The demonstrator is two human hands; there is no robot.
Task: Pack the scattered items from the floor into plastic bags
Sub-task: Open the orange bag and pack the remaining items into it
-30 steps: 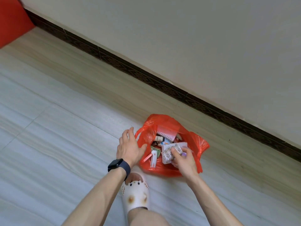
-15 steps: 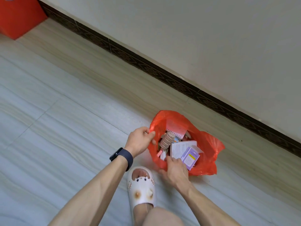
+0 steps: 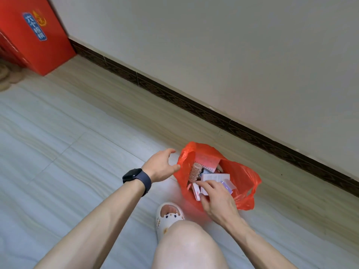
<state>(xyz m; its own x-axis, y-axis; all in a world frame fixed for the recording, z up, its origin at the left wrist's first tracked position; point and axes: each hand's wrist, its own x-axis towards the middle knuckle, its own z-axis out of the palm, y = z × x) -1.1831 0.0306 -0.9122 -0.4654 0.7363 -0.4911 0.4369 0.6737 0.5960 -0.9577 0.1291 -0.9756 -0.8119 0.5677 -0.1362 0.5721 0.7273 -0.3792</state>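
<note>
A red plastic bag [image 3: 241, 177] stands open on the floor near the wall. Inside it are a white box [image 3: 214, 177], a purple box [image 3: 227, 185], a stack of pinkish discs [image 3: 195, 170], a pink spiral notebook [image 3: 206, 160] and a small white and pink box [image 3: 195, 191]. My left hand [image 3: 162, 166] hovers at the bag's left rim with fingers spread and loosely curved, the thumb tip just at the plastic. My right hand [image 3: 217, 199] lies over the near side of the bag's mouth, forefinger and thumb touching the boxes.
A red carton [image 3: 33, 33] with a blue label stands in the far left corner against the wall. A dark skirting board [image 3: 194, 106] runs along the wall behind the bag. My white slipper [image 3: 169, 214] and bare knee [image 3: 186, 247] are just below the bag.
My left hand has let go of the bag's left rim and opened. My right hand moved from the near rim up onto the items inside. The view swung left.
</note>
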